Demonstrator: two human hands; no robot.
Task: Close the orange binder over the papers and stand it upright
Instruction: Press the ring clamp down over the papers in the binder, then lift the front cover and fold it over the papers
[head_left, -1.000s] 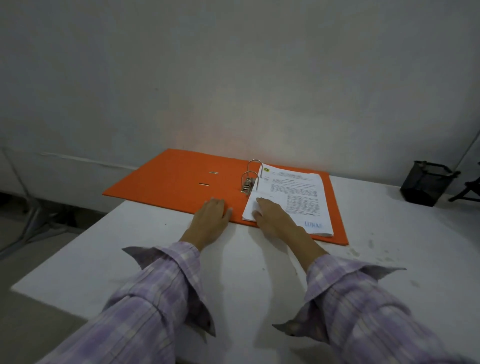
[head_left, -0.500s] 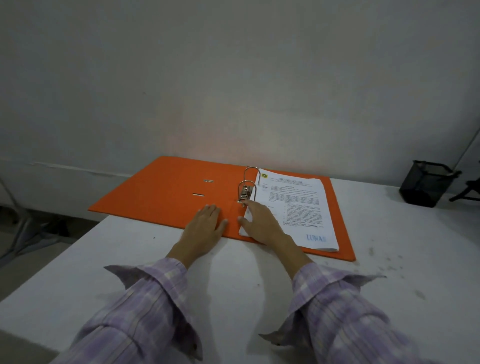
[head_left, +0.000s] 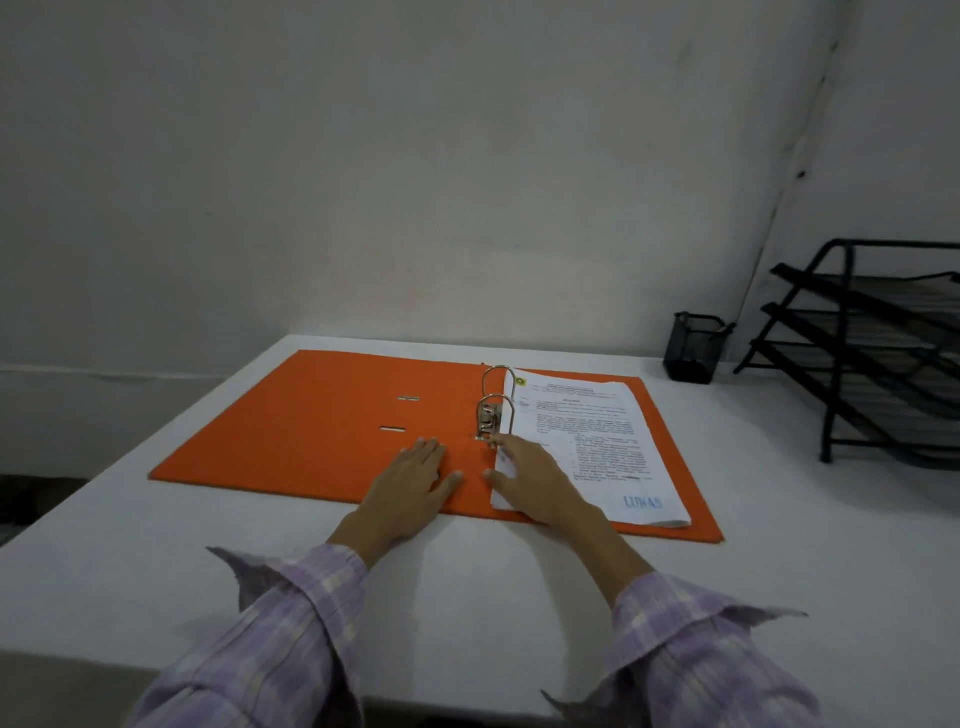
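Since the earlier frames the view has swung to the right, so a black tiered tray rack (head_left: 872, 358) now fills the right edge of the frame, and the right hand (head_left: 535, 480) has slid up the paper toward the ring mechanism (head_left: 493, 413).

The orange binder (head_left: 332, 421) lies flat and fully open in the middle of the frame on the white table (head_left: 467, 613), its left cover bare and its right half carrying the papers (head_left: 597, 441) threaded on the rings. Both hands sit at the binder's near edge, side by side in the centre of the picture.

The left hand (head_left: 415, 488) lies flat, palm down, fingers loosely together, on the orange board just left of the spine; it grips nothing. The right hand rests palm down on the lower left corner of the papers, fingers stretched forward, the index fingertip reaching the base of the metal clip (whether it actually presses the lever I cannot tell). It holds nothing either.

A small black mesh cup (head_left: 696, 348) stands at the far right of the table, well apart from the binder.
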